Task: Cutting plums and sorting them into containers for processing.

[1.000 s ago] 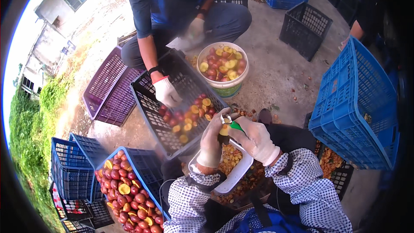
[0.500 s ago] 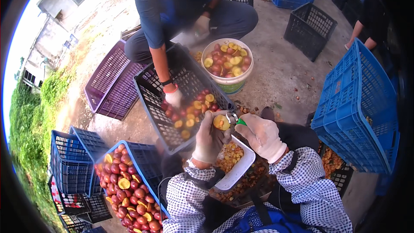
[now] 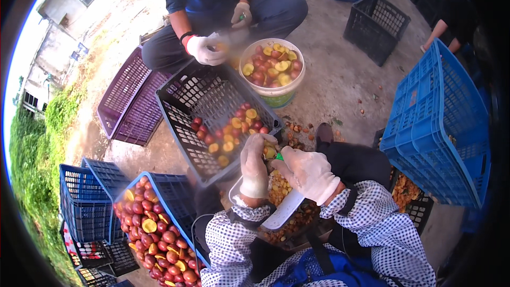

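Note:
My gloved left hand [image 3: 254, 167] is closed round a halved plum-like fruit [image 3: 270, 152] with yellow flesh. In my gloved right hand [image 3: 311, 172] is a small scoop with a green handle [image 3: 279, 156]; its metal end is at the fruit, mostly hidden by my fingers. Both hands meet above a white tray [image 3: 285, 211] that holds scooped-out yellowish-brown bits [image 3: 277, 186]. Just beyond stands a dark crate [image 3: 183, 133] with cut red-skinned fruit [image 3: 234, 135] in one end.
Left of me a tilted blue crate [image 3: 178, 194] is full of red fruit halves [image 3: 151, 228]. A white bucket [image 3: 292, 87] of halves stands ahead, beside a crouching co-worker [image 3: 212, 0]. A purple crate [image 3: 135, 101] is at left, a large blue one [image 3: 419, 143] at right.
My hands have come closer together, the scoop's end now going in at the fruit half. The co-worker's hand has lifted out of the dark crate toward their other hand.

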Demonstrator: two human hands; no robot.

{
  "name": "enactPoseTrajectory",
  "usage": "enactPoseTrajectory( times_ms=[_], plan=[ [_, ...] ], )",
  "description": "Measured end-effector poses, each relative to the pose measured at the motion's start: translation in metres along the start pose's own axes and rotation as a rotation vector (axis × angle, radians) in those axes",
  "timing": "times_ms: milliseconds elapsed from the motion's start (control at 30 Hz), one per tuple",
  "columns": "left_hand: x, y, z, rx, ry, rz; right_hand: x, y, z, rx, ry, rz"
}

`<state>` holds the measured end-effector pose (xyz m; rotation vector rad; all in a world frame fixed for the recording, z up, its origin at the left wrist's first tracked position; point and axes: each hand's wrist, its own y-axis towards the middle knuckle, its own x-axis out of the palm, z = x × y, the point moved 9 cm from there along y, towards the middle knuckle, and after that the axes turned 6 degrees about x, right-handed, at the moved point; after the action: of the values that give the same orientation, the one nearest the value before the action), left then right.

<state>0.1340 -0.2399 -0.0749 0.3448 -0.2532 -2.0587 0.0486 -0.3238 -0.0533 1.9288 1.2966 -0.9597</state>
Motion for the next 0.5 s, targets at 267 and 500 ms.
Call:
enactPoseTrajectory(
  times_ms=[267, 500],
  plan=[
    [-0.001, -0.006, -0.014, -0.172, -0.118, -0.050, 0.025, -0.002, 0.014, -0.067, 0.056, -0.052],
    [0.010, 0.001, 0.023, 0.210, 0.219, -0.149, 0.066, -0.043, 0.019, 0.809, 1.514, -1.004]
  ],
)
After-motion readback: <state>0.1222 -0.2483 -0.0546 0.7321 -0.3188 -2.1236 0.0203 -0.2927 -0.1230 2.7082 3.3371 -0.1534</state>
